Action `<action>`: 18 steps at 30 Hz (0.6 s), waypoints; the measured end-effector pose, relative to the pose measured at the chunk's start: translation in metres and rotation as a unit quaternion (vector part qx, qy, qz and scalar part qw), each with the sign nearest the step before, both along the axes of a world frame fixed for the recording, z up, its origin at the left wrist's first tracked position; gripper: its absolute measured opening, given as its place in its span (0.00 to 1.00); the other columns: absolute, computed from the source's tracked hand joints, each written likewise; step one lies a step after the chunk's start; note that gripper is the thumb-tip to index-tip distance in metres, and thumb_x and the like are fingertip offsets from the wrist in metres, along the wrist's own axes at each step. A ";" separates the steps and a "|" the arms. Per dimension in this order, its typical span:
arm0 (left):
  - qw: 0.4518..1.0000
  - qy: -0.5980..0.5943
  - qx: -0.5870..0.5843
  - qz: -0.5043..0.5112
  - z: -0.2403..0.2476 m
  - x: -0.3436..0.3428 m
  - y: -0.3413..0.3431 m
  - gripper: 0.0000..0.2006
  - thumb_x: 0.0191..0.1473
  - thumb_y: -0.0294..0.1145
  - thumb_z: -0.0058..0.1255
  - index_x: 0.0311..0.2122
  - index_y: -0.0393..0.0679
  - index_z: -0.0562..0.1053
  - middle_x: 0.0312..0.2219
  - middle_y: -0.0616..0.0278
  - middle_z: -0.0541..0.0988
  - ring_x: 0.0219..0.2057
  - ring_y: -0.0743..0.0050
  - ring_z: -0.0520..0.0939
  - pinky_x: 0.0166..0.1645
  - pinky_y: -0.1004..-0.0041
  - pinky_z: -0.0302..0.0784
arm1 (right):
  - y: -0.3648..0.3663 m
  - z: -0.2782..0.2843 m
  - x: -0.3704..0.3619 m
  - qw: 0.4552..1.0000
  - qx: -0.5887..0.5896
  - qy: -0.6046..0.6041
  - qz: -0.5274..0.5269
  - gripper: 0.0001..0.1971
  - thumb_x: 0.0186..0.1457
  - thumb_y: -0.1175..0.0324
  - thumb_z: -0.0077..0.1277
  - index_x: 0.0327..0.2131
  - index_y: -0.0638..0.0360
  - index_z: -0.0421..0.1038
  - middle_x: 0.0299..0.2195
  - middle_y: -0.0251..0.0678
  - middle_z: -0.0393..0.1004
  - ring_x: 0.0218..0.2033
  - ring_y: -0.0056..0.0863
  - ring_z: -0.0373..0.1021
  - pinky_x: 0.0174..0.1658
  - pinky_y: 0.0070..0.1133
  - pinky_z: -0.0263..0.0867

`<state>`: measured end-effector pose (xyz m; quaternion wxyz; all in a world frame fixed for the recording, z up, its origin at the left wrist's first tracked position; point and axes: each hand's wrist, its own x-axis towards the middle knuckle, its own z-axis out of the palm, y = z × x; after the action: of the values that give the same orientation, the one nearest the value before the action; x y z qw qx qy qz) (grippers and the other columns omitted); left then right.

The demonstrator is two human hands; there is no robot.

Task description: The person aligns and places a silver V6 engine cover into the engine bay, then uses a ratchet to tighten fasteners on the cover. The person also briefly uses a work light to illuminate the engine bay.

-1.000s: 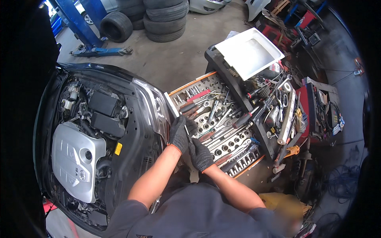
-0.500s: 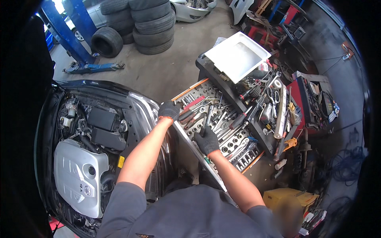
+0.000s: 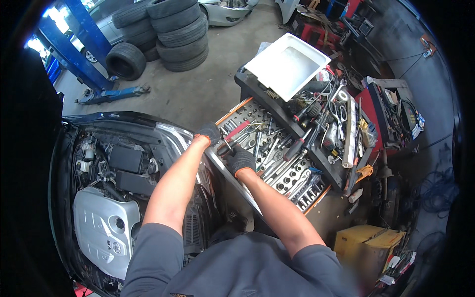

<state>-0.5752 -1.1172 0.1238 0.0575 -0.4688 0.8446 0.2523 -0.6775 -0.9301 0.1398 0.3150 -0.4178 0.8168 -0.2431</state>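
Both my hands wear dark gloves with orange cuffs and are over a pulled-out tool drawer (image 3: pixel 232 179). My left hand (image 3: pixel 210 133) is curled at the drawer's left corner, beside a red bar-shaped tool (image 3: pixel 237 130). Close by, my right hand (image 3: pixel 241 160) reaches low over the tools with bent fingers, next to a thin metal piece and a dark handle. The gloves hide what either hand grips. Around them in the drawer lie chrome sockets (image 3: pixel 309 198), ratchets and wrenches (image 3: pixel 300 183) in rows.
A black cart top (image 3: pixel 277 106) with a white tray (image 3: pixel 292 64) and piled hand tools overhangs the drawer. At left is an open car engine bay with a silver engine cover (image 3: pixel 106 230). Stacked tires (image 3: pixel 180 37) and a blue lift post (image 3: pixel 74 54) stand beyond.
My right hand has moved left across the drawer, closer to my left hand. My left hand stays near the drawer's corner. The whole view has shifted slightly.
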 end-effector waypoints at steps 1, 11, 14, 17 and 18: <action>1.000 0.012 0.016 -0.007 -0.004 -0.001 -0.003 0.16 0.55 0.38 0.51 0.41 0.38 0.82 0.40 0.39 0.83 0.45 0.39 0.84 0.50 0.54 0.79 | 0.000 0.000 0.000 1.000 -0.005 -0.009 -0.018 0.17 0.53 0.57 0.57 0.44 0.53 0.79 0.37 0.49 0.83 0.42 0.49 0.79 0.48 0.39 0.73; 0.996 0.043 -0.083 0.011 -0.004 -0.002 0.022 0.18 0.58 0.41 0.54 0.48 0.40 0.78 0.41 0.39 0.83 0.44 0.37 0.84 0.48 0.51 0.78 | 0.018 -0.054 -0.008 0.965 -0.136 -0.107 -0.197 0.19 0.61 0.58 0.54 0.43 0.69 0.73 0.26 0.48 0.78 0.27 0.41 0.78 0.33 0.35 0.73; 0.991 0.043 -0.124 -0.006 0.005 0.007 0.034 0.17 0.58 0.41 0.54 0.47 0.41 0.77 0.40 0.41 0.82 0.43 0.39 0.83 0.48 0.50 0.77 | 0.033 -0.061 -0.009 0.962 -0.110 -0.155 -0.195 0.17 0.62 0.60 0.54 0.44 0.67 0.71 0.27 0.44 0.77 0.24 0.32 0.75 0.29 0.31 0.72; 0.976 0.082 -0.193 -0.052 0.010 0.020 0.047 0.14 0.58 0.38 0.54 0.46 0.43 0.77 0.39 0.44 0.81 0.42 0.41 0.82 0.48 0.50 0.77 | 0.041 -0.051 -0.006 0.920 -0.132 -0.275 -0.246 0.20 0.62 0.63 0.54 0.52 0.67 0.69 0.31 0.44 0.79 0.29 0.29 0.77 0.27 0.27 0.71; 0.967 0.114 -0.222 -0.054 0.012 0.023 0.055 0.13 0.57 0.37 0.54 0.45 0.44 0.77 0.39 0.45 0.81 0.42 0.41 0.81 0.48 0.50 0.76 | 0.043 -0.044 -0.003 0.927 -0.151 -0.242 -0.244 0.21 0.62 0.63 0.55 0.54 0.67 0.68 0.32 0.44 0.80 0.29 0.29 0.77 0.27 0.27 0.72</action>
<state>-0.5518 -1.0624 0.1355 -0.1315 -0.3917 0.9044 0.1066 -0.6805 -0.8866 0.0960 0.3670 -0.1767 0.7459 -0.5270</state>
